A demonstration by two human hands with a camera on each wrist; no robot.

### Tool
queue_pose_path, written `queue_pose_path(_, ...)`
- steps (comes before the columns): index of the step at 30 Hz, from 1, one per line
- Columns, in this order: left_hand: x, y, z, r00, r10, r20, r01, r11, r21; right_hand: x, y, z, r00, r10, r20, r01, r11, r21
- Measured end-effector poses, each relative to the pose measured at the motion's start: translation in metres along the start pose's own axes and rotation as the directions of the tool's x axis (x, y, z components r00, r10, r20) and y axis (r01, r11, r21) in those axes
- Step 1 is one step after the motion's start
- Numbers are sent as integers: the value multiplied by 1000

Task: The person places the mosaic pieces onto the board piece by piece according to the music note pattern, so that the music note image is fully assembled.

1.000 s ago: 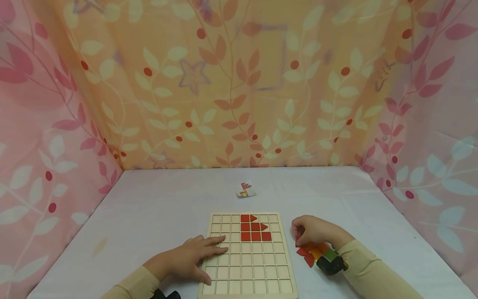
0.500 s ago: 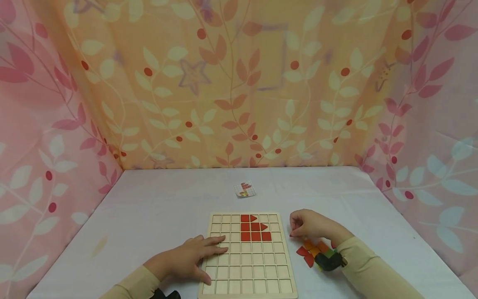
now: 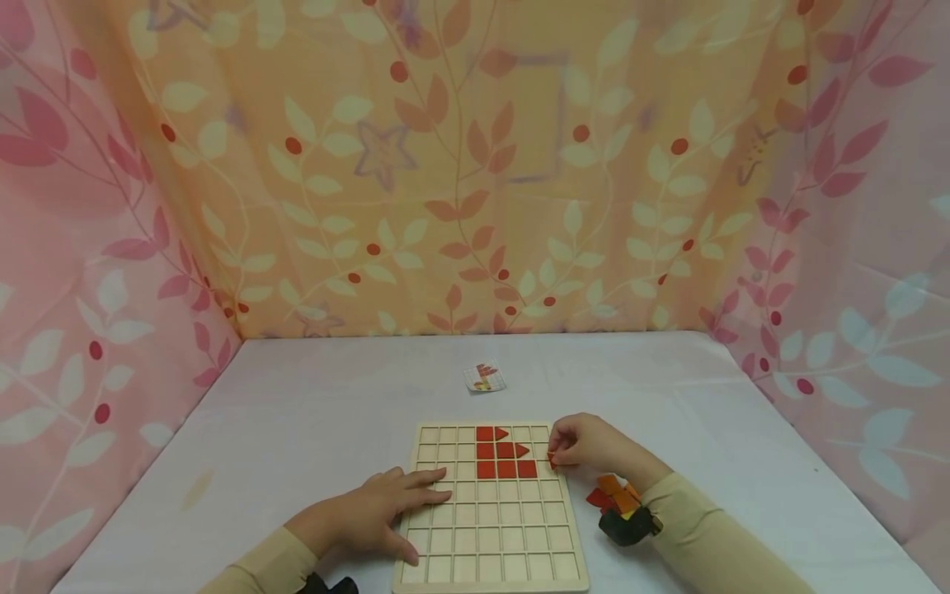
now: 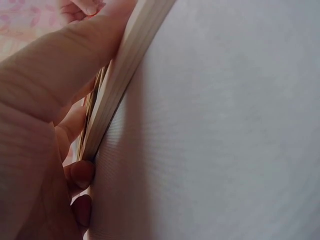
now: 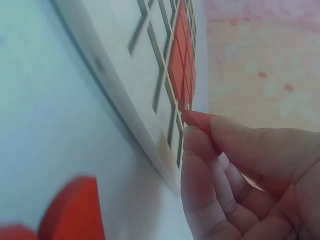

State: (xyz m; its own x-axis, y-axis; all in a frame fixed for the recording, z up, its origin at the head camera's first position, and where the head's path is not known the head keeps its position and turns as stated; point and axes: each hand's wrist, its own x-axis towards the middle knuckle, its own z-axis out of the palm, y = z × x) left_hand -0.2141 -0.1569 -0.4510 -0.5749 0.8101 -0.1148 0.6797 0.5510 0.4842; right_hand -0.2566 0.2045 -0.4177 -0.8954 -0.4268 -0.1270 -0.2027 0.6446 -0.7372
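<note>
A pale wooden grid board (image 3: 490, 540) lies at the front of the table. Red squares and triangles (image 3: 506, 469) fill parts of its top three rows. My left hand (image 3: 374, 511) rests along the board's left edge, fingers spread and reaching onto the cells. In the left wrist view its thumb (image 4: 65, 62) lies across the edge. At the right rim, my right hand (image 3: 594, 445) pinches a small red triangle (image 5: 201, 119) between thumb and forefinger, level with the third row. The triangle points toward the red squares in the right wrist view.
Loose red, orange and yellow pieces (image 3: 610, 493) lie right of the board, partly hidden by the right wrist's black camera (image 3: 627, 526). Behind the board is a small picture card (image 3: 485, 377). Patterned cloth walls (image 3: 460, 181) enclose the white table (image 3: 334, 388).
My right hand has moved from the loose pieces leftward to the board's right rim, carrying the red triangle. My left hand has stayed in place.
</note>
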Motion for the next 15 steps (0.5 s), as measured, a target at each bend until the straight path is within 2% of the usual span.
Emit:
queue_pose_path(8,0,-2,1,1000,0,-3,0,1000,1,6,-6,11,999,35,3,-35,999,39)
queue_pose_path(15,-1,-1,0,1000,-7,-2,7,1000,1,5,-8,12,997,79,-10,-80,997,-12)
